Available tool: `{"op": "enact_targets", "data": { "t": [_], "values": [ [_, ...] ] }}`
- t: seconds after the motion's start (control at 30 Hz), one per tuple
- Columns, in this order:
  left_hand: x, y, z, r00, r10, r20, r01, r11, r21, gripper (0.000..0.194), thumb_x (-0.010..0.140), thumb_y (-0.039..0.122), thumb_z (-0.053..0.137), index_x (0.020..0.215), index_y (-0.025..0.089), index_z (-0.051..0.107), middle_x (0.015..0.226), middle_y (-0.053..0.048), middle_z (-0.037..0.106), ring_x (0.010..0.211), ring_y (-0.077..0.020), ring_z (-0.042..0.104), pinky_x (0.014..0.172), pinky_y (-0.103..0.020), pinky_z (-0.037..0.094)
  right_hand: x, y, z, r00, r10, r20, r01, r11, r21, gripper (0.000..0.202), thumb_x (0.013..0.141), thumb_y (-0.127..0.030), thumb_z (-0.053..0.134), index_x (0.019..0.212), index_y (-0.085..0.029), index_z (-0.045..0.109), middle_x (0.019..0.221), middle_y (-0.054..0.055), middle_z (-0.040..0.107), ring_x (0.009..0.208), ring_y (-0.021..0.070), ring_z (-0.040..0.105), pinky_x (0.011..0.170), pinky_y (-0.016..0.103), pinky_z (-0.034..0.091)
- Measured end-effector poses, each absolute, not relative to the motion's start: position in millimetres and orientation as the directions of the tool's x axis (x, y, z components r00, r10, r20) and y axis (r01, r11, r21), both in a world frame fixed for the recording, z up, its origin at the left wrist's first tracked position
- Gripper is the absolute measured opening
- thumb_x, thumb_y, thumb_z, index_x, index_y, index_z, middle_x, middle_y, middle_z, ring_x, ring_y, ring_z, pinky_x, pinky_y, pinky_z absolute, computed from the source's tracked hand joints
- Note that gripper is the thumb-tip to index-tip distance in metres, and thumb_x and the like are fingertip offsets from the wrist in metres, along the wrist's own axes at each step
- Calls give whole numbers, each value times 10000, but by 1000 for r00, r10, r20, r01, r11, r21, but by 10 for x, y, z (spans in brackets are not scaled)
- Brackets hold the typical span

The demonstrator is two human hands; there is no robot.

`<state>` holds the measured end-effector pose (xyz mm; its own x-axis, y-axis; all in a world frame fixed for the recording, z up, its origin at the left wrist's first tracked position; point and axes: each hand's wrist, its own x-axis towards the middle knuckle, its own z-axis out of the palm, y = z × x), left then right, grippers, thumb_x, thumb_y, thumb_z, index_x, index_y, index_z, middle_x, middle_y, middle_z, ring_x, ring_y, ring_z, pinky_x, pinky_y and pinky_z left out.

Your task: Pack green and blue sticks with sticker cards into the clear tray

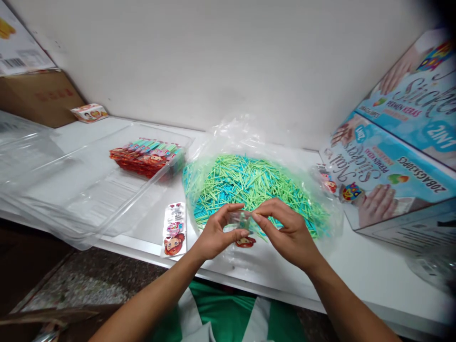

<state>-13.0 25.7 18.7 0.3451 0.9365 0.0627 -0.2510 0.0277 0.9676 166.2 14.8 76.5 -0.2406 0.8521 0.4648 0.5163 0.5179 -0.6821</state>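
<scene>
Bare forearms, then small clear packet between left fingers and right fingers, clamped on opposite ends.

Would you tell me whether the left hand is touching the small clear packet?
Touching: the head view shows the left hand holding the small clear packet between thumb and fingers.

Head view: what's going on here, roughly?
Someone is handling a small clear packet with both bare hands, the left hand holding one side and the right hand pinching the other. It is held over the near side of a heap of green and blue sticks in a clear bag. To the left, a pile of red printed packets lies in a clear tray.
</scene>
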Motion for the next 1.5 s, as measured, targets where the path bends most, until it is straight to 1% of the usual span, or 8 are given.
{"op": "enact_targets", "data": {
  "t": [0.37, 0.57, 0.77, 1.0, 1.13, 1.3, 1.37, 1.5],
  "values": [
    [-145, 304, 36, 355, 934, 41, -275, 62, 960, 262, 748, 324, 699, 937, 145, 667, 916, -64, 657, 859, -180, 609, 799, -313, 482, 1585, 235, 714, -216, 888, 407, 482, 459, -746, 112, 887, -228, 537, 816, -219, 623, 799, 21, 605, 769, 158, 562, 712, 295, 437],
    [-144, 297, 44, 438, 898, 47, -326, 110, 939, 262, 803, 347, 635, 933, 122, 669, 867, -78, 670, 791, -172, 622, 756, -300, 481, 1528, 233, 743, -236, 883, 405, 478, 469, -743, 124, 885, -215, 541, 786, -220, 616, 765, 12, 610, 748, 153, 565, 709, 293, 432],
    [-159, 306, 86, 429, 903, 2, -445, 209, 871, 447, 686, 226, 761, 1085, 183, 564, 972, -65, 661, 894, -190, 629, 807, -332, 491, 1554, 263, 783, -167, 881, 443, 457, 467, -757, 106, 879, -226, 550, 792, -217, 612, 791, 18, 598, 755, 154, 553, 701, 290, 431],
    [-234, 315, 191, 348, 936, 53, -367, 84, 926, 222, 734, 306, 711, 863, 143, 635, 801, -32, 659, 730, -155, 633, 690, -281, 516, 1549, 303, 926, -175, 883, 435, 408, 467, -785, 92, 872, -256, 570, 813, -213, 626, 801, 10, 597, 758, 147, 554, 702, 284, 431],
    [-535, 494, 613, 214, 966, 142, -234, -91, 968, 245, 751, 282, 692, 957, 168, 627, 799, -18, 665, 703, -138, 643, 632, -243, 528, 1573, 324, 950, -121, 909, 399, 380, 414, -827, 79, 871, -279, 577, 844, -225, 628, 787, -6, 587, 728, 127, 540, 671, 252, 425],
    [-1389, 1220, 1132, -9, 905, 425, 109, -421, 900, 358, 713, 281, 710, 1032, 181, 583, 779, -15, 646, 654, -120, 612, 603, -223, 507, 1690, 372, 813, -49, 958, 283, 393, 279, -876, 104, 857, -331, 594, 838, -233, 625, 765, -15, 581, 703, 120, 524, 631, 232, 415],
    [-1785, 1594, 1173, -85, 890, 449, 328, -400, 856, 347, 734, 267, 680, 1052, 167, 583, 746, -11, 625, 597, -99, 572, 572, -206, 474, 1738, 388, 748, -46, 974, 220, 416, 219, -883, 126, 854, -355, 592, 844, -232, 624, 769, -13, 587, 706, 124, 528, 633, 232, 421],
    [-2374, 2260, 1007, -183, 949, 258, 649, -80, 756, 456, 771, 250, 607, 1204, 144, 513, 780, -31, 639, 626, -118, 577, 593, -221, 464, 1815, 407, 671, -45, 990, 134, 466, 140, -873, 165, 851, -392, 584, 868, -233, 623, 770, -12, 593, 703, 127, 535, 637, 234, 429]
  ]
}}
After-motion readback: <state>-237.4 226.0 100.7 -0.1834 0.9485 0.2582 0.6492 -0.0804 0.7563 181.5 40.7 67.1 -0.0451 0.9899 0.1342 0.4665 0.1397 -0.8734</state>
